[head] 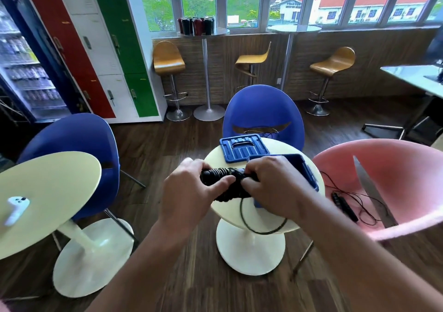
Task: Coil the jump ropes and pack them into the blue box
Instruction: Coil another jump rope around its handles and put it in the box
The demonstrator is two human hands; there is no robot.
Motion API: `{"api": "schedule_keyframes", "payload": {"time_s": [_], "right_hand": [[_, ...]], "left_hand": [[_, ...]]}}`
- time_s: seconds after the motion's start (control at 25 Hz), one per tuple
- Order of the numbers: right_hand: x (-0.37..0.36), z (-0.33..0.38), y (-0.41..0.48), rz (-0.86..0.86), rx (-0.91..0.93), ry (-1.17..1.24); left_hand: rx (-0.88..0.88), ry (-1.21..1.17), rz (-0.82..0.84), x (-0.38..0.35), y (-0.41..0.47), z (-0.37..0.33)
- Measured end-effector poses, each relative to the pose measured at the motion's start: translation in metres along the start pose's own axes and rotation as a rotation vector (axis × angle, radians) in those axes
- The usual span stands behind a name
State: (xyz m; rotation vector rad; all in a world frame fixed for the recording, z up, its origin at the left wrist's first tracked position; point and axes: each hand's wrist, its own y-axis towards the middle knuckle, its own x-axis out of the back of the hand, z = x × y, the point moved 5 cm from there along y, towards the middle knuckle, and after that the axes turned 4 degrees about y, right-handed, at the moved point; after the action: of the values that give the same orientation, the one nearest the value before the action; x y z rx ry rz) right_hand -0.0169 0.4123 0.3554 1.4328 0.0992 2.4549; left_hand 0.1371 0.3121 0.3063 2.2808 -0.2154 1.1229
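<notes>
Both hands up front: left hand (191, 187) clamped around a black jump rope (223, 179) bundle, thumb pressed on its ridged handles; right hand (266, 179) pinching the cord, a loose loop dangling. Just behind, the open blue box (309, 172) on the round cream table (230, 211), its ribbed lid (243, 147) beyond. No readable writing.

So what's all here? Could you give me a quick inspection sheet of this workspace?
Surface: small round cream table.
Job's things: black jump rope partly wound; blue box open, its lid beside it; second rope on pink chair.
Clutter: white object on neighbouring table.
Grippers: left hand and right hand both grip the bundle.
Cables: loose rope loop hangs over table edge.
Surroundings: blue chairs, stools, lockers, windows.
</notes>
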Motion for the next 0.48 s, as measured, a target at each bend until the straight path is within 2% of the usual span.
{"api": "schedule_keyframes", "payload": {"time_s": [0.12, 0.28, 0.36, 0.48], "right_hand": [[-0.026, -0.018, -0.017, -0.157, -0.199, 0.548], [-0.06, -0.018, -0.036, -0.111, -0.47, 1.479], [-0.067, -0.01, -0.042, -0.15, -0.498, 1.711], [-0.074, -0.004, -0.045, -0.264, -0.517, 1.846]], "left_hand": [[0.021, -0.027, -0.071, 0.0, -0.005, -0.001], [0.004, -0.051, -0.117, 0.001, -0.008, -0.003], [-0.01, -0.042, -0.121, -0.001, -0.007, -0.007], [-0.034, -0.052, -0.131, 0.0, -0.007, -0.013]]}}
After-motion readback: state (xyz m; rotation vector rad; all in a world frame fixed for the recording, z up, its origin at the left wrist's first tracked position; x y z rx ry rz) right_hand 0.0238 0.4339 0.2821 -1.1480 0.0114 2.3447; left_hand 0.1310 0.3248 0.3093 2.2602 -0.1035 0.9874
